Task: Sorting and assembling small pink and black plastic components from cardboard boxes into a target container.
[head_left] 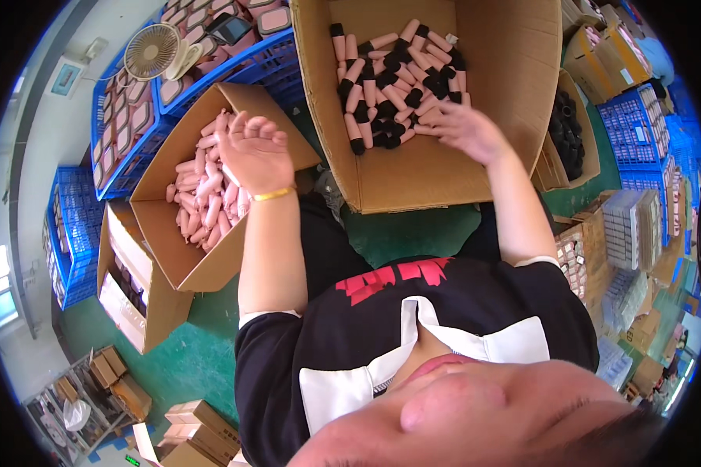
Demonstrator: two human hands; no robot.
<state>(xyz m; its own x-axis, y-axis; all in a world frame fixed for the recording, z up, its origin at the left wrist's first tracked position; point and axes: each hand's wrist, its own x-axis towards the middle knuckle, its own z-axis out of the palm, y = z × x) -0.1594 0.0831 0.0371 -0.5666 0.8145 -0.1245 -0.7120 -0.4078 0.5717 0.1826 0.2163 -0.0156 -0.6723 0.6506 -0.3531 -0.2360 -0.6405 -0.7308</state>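
My left hand point(258, 154), a yellow band at its wrist, is raised over the edge of a cardboard box point(152, 222) of plain pink handle-shaped pieces point(199, 198). Its palm shows bare and its fingers are loosely bent and apart. My right hand point(469, 131) reaches into a larger cardboard box point(514, 86), fingers spread and slightly blurred. Close to its fingertips lies a heap of pink pieces with black ends point(393, 86). I see nothing gripped in the right hand, though its underside is hidden.
Blue crates point(241, 66) of pink-framed pieces stand at the back left, with a small fan point(154, 53) and a phone point(230, 29) on top. A box of black parts point(567, 128) sits right of the large box. Stacked trays point(633, 226) line the right.
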